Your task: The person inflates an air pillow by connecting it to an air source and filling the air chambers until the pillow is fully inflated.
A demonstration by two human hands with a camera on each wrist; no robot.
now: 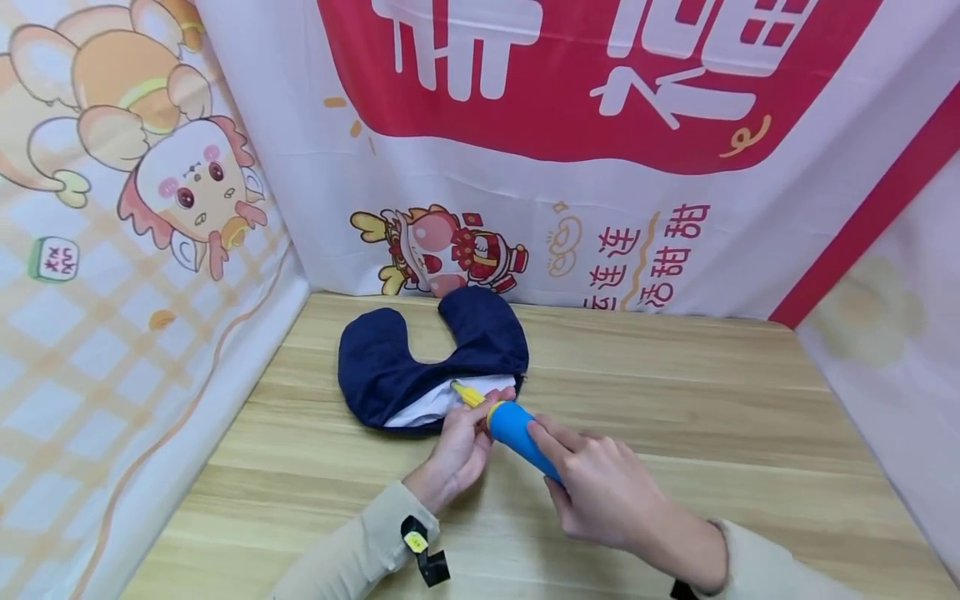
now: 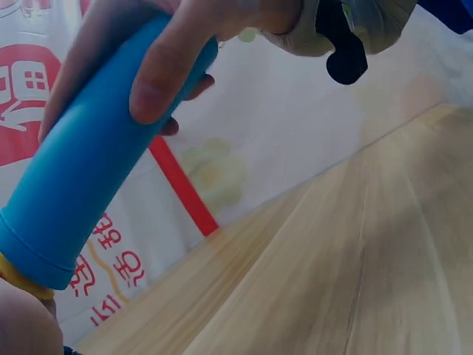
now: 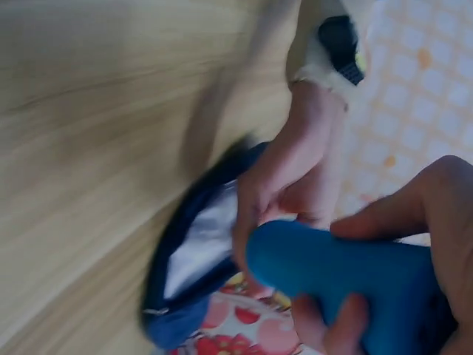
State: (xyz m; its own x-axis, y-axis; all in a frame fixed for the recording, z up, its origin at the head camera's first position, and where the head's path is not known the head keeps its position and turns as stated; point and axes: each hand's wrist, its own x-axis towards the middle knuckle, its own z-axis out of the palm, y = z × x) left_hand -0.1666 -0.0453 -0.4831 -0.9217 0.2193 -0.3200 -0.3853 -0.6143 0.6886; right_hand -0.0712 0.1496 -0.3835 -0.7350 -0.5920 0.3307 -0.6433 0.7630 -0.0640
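Note:
A navy U-shaped neck pillow lies flat on the wooden table, its zipped cover parted along the near edge. White inner material shows through that opening. My right hand grips the blue barrel of a hand pump, thumb on one side and fingers on the other. The pump slants down to the left, and its yellow nozzle overlaps the white material in the head view. My left hand holds the pump's yellow front end beside the opening, with its fingertips partly hidden behind the pump.
A wood-grain table carries the pillow. Printed cloth hangs close behind it, with a red and white back panel, a cartoon-patterned left panel and a pale right panel. Dark straps sit at both wrists.

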